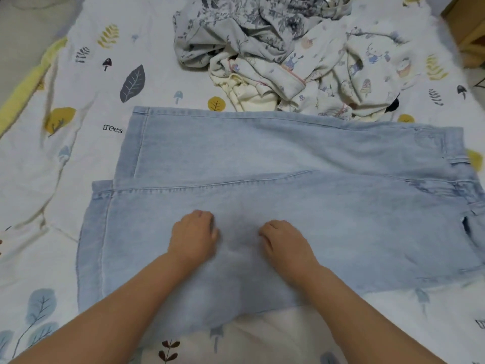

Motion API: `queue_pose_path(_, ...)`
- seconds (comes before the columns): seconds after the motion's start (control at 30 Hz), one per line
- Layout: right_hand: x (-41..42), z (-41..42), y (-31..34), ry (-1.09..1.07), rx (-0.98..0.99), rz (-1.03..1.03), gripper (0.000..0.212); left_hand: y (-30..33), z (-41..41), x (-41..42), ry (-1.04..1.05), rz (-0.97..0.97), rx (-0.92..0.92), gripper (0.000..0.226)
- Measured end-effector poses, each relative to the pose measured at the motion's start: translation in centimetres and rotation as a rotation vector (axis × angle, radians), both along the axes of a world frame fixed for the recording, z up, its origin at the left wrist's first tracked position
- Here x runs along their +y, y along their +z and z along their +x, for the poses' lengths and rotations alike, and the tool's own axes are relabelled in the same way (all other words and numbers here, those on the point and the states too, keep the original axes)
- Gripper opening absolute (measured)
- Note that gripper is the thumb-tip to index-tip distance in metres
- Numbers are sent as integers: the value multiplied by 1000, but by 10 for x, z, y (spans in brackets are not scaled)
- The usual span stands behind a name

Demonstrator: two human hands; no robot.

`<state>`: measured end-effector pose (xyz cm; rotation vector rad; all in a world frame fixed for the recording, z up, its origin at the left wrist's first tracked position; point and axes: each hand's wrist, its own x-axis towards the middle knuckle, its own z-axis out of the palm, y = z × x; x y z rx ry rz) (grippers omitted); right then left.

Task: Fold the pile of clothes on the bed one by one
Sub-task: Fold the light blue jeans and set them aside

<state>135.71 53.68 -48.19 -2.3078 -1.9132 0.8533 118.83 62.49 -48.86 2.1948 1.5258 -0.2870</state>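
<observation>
Jeans (275,166): pale blue denim, spread flat across the bed sheet (86,158), hems to the left, waistband to the right, one leg lying partly over the other.
Left hand (193,236): resting on the near leg, fingers curled under, holding nothing.
Right hand (284,241): just beside it on the same leg, fingers curled down against the denim, gripping nothing.
Pile of clothes (283,53): crumpled printed garments heaped beyond the jeans, touching their far edge.

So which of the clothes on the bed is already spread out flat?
The light blue jeans, under both hands; the floral garment and cartoon-print pyjamas behind them lie crumpled.
</observation>
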Motion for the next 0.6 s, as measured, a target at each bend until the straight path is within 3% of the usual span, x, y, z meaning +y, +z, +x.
queue_pose_path(0.17,-19,38,27,-12,-55,-75,31,30,45,-14,-88,-167,-190,25)
queue_pose_path(0.6,-115,212,47,-181,-306,-155,37,44,205,-86,-283,-299,-155,28)
